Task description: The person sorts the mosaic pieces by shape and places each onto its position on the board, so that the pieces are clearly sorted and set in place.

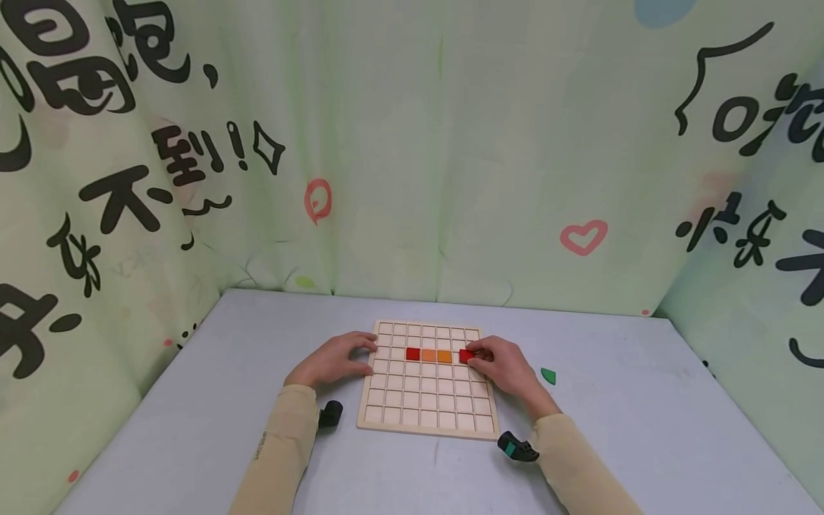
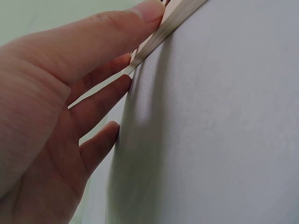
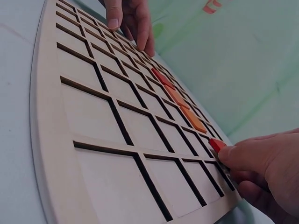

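Observation:
A wooden grid board (image 1: 428,417) lies flat on the table. My right hand (image 1: 504,363) pinches a red square tile (image 1: 466,355) between thumb and fingers, at a cell toward the board's right side; the tile's red corner (image 3: 216,145) shows at the fingertips in the right wrist view. In the same row sit another red tile (image 1: 413,354) and two orange tiles (image 1: 436,355), side by side. My left hand (image 1: 333,360) rests at the board's left edge, fingers extended and spread, with the thumb (image 2: 149,10) against the rim in the left wrist view.
A small green piece (image 1: 548,376) lies on the table (image 1: 644,429) to the right of the board. Behind and at both sides hangs a pale green curtain (image 1: 450,157) with black writing. A black wrist device (image 1: 517,447) sits at the right cuff, another (image 1: 331,414) at the left.

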A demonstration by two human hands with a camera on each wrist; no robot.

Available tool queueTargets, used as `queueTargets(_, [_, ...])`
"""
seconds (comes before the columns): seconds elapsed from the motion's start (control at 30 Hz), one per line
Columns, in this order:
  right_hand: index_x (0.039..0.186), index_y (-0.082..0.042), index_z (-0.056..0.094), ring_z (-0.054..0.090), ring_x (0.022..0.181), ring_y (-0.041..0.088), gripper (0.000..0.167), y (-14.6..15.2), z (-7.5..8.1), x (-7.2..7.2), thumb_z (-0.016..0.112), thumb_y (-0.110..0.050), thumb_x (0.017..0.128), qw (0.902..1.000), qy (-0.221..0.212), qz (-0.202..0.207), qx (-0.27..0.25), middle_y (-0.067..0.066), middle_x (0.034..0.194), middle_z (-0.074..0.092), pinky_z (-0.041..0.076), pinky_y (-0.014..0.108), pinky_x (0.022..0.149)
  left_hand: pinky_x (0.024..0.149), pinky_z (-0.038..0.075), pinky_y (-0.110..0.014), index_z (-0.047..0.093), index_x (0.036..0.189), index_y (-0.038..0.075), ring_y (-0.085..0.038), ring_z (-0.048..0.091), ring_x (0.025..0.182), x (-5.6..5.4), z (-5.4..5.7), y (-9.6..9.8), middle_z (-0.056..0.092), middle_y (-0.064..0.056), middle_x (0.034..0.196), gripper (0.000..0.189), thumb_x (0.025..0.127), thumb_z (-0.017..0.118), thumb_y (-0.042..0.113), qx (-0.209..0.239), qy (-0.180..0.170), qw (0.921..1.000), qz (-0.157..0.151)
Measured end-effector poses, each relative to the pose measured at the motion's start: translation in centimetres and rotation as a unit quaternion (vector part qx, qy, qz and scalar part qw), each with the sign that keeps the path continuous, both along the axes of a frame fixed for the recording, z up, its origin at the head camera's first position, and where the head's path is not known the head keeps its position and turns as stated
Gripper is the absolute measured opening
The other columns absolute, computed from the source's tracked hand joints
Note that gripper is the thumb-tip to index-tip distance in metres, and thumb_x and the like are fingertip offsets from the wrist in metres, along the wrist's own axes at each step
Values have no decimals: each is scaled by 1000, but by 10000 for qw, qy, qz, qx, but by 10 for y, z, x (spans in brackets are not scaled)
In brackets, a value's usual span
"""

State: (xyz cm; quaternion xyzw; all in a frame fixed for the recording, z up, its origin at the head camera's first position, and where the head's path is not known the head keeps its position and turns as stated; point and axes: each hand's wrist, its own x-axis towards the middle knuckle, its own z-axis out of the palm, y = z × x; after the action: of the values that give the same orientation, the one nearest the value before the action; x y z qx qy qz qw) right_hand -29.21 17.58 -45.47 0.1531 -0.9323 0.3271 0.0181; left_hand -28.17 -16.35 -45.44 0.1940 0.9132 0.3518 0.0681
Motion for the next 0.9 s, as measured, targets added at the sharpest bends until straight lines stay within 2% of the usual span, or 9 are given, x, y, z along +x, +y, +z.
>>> queueTargets(0.57, [110,-4,72,59,86,19,24,-2,-4,-1,74,-8,86,9992,300,243,-26,10,106,67,54,35,78,114,34,-42,67,116,8,-28,40,138,0,0,1,51,-6,143,35,84,78,16,1,-63,10000,52])
queueTargets(0.9, [110,-5,74,60,89,20,24,-3,-5,-1,75,-11,87,9988,408,251,100,10,110,68,54,36,80,114,34,-42,67,116,8,-27,40,138,0,0,1,51,-4,143,35,83,78,15,35,-88,9999,83])
